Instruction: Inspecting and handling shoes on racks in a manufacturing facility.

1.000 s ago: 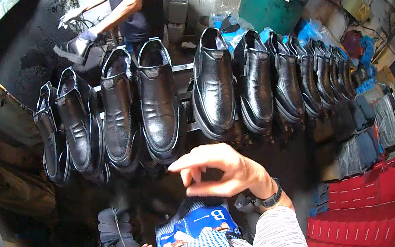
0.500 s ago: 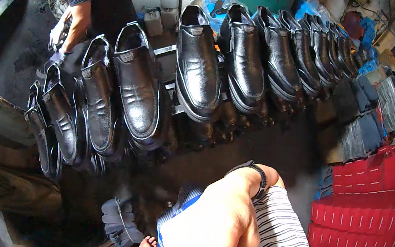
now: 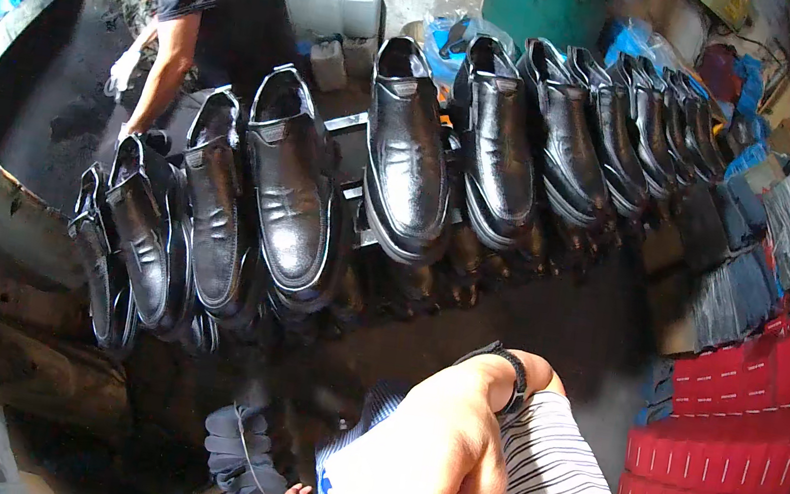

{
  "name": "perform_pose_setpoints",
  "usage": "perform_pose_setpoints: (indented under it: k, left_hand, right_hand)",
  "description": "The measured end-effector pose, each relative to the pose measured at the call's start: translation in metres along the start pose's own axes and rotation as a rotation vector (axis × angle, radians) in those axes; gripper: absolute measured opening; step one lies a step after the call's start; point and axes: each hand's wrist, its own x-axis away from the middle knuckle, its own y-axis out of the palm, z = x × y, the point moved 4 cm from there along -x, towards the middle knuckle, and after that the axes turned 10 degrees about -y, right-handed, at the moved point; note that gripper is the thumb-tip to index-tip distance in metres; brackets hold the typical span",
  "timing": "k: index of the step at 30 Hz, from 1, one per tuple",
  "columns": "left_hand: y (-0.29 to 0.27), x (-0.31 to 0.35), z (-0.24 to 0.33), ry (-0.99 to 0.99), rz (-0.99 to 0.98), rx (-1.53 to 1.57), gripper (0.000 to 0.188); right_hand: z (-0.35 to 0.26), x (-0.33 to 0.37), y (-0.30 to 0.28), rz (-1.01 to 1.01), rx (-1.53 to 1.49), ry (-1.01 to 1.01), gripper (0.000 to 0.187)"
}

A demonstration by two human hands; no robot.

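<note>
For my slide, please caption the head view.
Row of black leather shoes on a rack; the wearer's hand raised close below the camera.

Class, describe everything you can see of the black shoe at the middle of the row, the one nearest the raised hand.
The glossy black leather slip-on shoe has a rounded toe, a stitched apron seam, a small tab at its open throat and a thick dark sole. It sits on a rack, toe toward the camera, tilted downward, between neighbouring black shoes. Nothing grips it; the person's hand hangs apart below.

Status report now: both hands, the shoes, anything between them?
Right hand raised close under the camera, holding nothing visible; left hand not in view. Row of black shoes on the rack, untouched. Nothing between hand and shoes; another person stands behind the rack.
</note>
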Motion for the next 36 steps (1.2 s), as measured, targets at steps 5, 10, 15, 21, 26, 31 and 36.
perform_pose_setpoints:
  k: [5, 10, 15, 21, 26, 31, 36]
  left_hand:
    - [0.004, -0.004, -0.003, 0.004, 0.020, -0.022, 0.023]
    - [0.000, -0.013, -0.010, -0.030, -0.019, 0.036, 0.022]
    - [-0.012, 0.015, -0.023, -0.171, 0.094, 0.060, 0.024]
    - [0.003, -0.032, -0.013, -0.135, -0.339, 0.181, 0.015]
    - [0.025, 0.022, 0.011, 0.057, 0.054, -0.006, 0.024]
    - [0.018, 0.017, -0.001, 0.038, 0.047, -0.017, 0.022]
    - [0.013, 0.023, -0.007, 0.038, 0.062, 0.006, 0.021]
  right_hand:
    - [0.004, 0.001, -0.002, 0.037, 0.003, -0.006, 0.020]
    - [-0.009, 0.003, 0.004, -0.071, 0.217, 0.268, 0.020]
    - [-0.035, 0.006, -0.025, 0.178, 0.529, 0.517, 0.010]
    - [-0.025, 0.000, -0.007, -0.139, 0.581, 0.313, 0.023]
    - [-0.001, -0.012, 0.001, 0.102, 0.325, 0.180, 0.020]
    - [0.004, -0.005, 0.002, 0.080, 0.313, 0.362, 0.020]
    - [0.009, -0.009, 0.008, 0.287, 0.227, 0.250, 0.018]
